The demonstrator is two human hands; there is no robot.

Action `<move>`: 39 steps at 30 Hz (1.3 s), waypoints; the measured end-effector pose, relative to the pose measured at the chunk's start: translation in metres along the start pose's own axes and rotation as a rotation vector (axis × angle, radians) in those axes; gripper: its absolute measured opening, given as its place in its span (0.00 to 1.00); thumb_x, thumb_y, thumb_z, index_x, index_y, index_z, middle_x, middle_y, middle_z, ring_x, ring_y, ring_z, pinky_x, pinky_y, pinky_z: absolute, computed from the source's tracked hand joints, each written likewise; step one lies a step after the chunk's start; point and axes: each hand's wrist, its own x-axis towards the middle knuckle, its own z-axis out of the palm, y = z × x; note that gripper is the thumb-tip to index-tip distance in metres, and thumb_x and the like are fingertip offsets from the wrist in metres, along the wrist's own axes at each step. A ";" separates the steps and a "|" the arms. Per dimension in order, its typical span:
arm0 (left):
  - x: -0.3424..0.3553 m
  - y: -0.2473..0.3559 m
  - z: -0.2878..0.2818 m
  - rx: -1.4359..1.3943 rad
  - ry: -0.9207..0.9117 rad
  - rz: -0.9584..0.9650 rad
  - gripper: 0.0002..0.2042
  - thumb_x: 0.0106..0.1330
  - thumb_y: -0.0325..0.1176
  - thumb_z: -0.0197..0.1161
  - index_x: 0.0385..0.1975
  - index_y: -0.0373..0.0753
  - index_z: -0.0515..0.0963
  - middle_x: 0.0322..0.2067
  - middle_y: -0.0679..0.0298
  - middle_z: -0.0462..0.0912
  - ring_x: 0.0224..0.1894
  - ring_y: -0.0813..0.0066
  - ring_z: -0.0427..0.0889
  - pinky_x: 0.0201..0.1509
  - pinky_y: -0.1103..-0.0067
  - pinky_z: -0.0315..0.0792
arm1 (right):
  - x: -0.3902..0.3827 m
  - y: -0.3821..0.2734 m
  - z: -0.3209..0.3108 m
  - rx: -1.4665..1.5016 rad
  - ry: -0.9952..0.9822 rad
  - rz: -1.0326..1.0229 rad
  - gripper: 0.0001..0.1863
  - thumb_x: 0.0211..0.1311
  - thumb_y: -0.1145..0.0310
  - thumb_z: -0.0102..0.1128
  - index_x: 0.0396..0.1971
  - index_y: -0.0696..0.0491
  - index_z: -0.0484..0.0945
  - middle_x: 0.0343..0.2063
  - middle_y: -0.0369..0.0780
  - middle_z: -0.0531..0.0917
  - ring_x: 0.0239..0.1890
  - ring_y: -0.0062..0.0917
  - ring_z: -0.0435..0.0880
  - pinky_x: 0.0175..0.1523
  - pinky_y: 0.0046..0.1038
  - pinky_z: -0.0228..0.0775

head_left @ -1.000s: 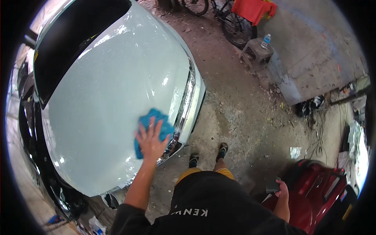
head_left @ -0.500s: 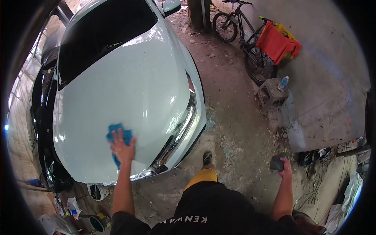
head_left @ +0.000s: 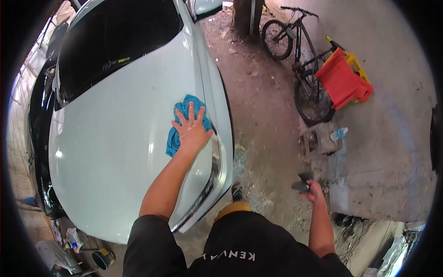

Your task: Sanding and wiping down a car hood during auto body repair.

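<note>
Beneath the left grip (head_left: pixel 193 131), pressed a crumpled blue cloth (head_left: pixel 173 143) onto the white hood (head_left: pixel 106 138) of a car, near the edge and just ahead of the headlight (head_left: pixel 215 171). Spread the fingers of that grip apart and laid them flat over the fabric, with folds showing past the fingertips and along the left side of the palm.

Well off to the right of the left grip, held a dark, flat object (head_left: pixel 301 186) in the right grip (head_left: pixel 315 192), clamped around one end of it, out over the ground (head_left: pixel 267 138). Could not tell its kind through the blur.

Ahead of the right grip, saw a grey stool (head_left: pixel 325 144) bearing a clear bottle (head_left: pixel 341 133). Farther ahead of that grip, made out a bicycle (head_left: pixel 299 69), with a red cloth (head_left: pixel 339 78) draped over a yellow crate (head_left: pixel 354 64) at one end.

Ahead of the left grip and toward its left, saw the dark windshield (head_left: pixel 115 41); far to its left, past the hood, a black car (head_left: pixel 40 152); behind it, low on the left, a dark bucket (head_left: pixel 102 259).
</note>
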 end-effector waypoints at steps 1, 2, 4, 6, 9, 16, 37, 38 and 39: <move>0.030 0.005 -0.002 -0.008 0.012 0.001 0.46 0.55 0.53 0.71 0.74 0.55 0.55 0.77 0.57 0.41 0.74 0.28 0.40 0.67 0.34 0.48 | 0.003 -0.007 -0.021 0.002 0.084 0.002 0.21 0.62 0.61 0.54 0.53 0.53 0.71 0.45 0.45 0.82 0.45 0.42 0.84 0.47 0.62 0.74; 0.054 0.006 -0.004 -0.001 0.029 -0.038 0.46 0.55 0.52 0.71 0.74 0.54 0.54 0.77 0.56 0.41 0.74 0.27 0.40 0.67 0.34 0.48 | 0.002 -0.009 -0.047 0.002 0.164 0.013 0.23 0.62 0.59 0.53 0.56 0.51 0.70 0.46 0.45 0.82 0.46 0.43 0.84 0.48 0.62 0.72; 0.101 0.009 -0.009 -0.001 0.023 -0.100 0.47 0.56 0.50 0.70 0.76 0.55 0.51 0.77 0.55 0.40 0.74 0.27 0.40 0.68 0.35 0.48 | -0.005 -0.012 -0.100 0.028 0.267 0.033 0.21 0.62 0.59 0.52 0.53 0.51 0.71 0.46 0.44 0.82 0.44 0.43 0.84 0.48 0.61 0.72; 0.139 0.004 -0.010 0.000 0.034 -0.146 0.48 0.57 0.50 0.70 0.76 0.55 0.49 0.77 0.55 0.40 0.74 0.27 0.39 0.68 0.35 0.47 | -0.017 -0.007 -0.138 0.101 0.290 0.010 0.16 0.62 0.60 0.52 0.46 0.53 0.72 0.38 0.44 0.82 0.39 0.41 0.84 0.39 0.56 0.77; 0.199 -0.001 -0.016 -0.001 0.039 -0.221 0.49 0.57 0.49 0.69 0.77 0.56 0.46 0.77 0.55 0.39 0.74 0.27 0.39 0.69 0.37 0.47 | -0.025 0.015 -0.172 0.118 0.423 0.076 0.14 0.62 0.62 0.48 0.43 0.54 0.73 0.34 0.45 0.83 0.34 0.41 0.84 0.35 0.54 0.76; 0.323 0.000 -0.017 0.022 0.143 -0.372 0.48 0.58 0.51 0.68 0.77 0.54 0.46 0.77 0.55 0.42 0.73 0.25 0.41 0.69 0.37 0.49 | 0.011 -0.005 -0.213 -0.062 0.518 0.209 0.15 0.61 0.62 0.48 0.43 0.54 0.74 0.35 0.46 0.82 0.35 0.42 0.82 0.37 0.55 0.75; 0.019 -0.107 0.009 -0.026 0.700 -1.270 0.28 0.69 0.54 0.54 0.67 0.54 0.69 0.71 0.61 0.65 0.74 0.55 0.59 0.72 0.49 0.51 | 0.494 -0.492 -0.001 -0.818 0.089 -0.075 0.16 0.52 0.56 0.54 0.37 0.50 0.75 0.32 0.40 0.76 0.42 0.38 0.76 0.43 0.50 0.68; -0.058 -0.128 0.032 0.013 0.688 -1.426 0.30 0.70 0.58 0.50 0.71 0.55 0.64 0.73 0.64 0.59 0.75 0.53 0.54 0.72 0.44 0.48 | 0.492 -0.496 0.003 -0.813 0.149 0.008 0.15 0.51 0.55 0.55 0.35 0.49 0.75 0.32 0.40 0.76 0.42 0.38 0.76 0.42 0.50 0.68; -0.098 -0.126 0.035 -0.076 0.518 -1.766 0.35 0.70 0.65 0.45 0.74 0.57 0.56 0.76 0.63 0.51 0.76 0.44 0.48 0.71 0.39 0.45 | 0.490 -0.500 0.000 -0.800 0.232 0.086 0.15 0.50 0.55 0.55 0.34 0.48 0.75 0.33 0.39 0.76 0.42 0.38 0.75 0.41 0.50 0.68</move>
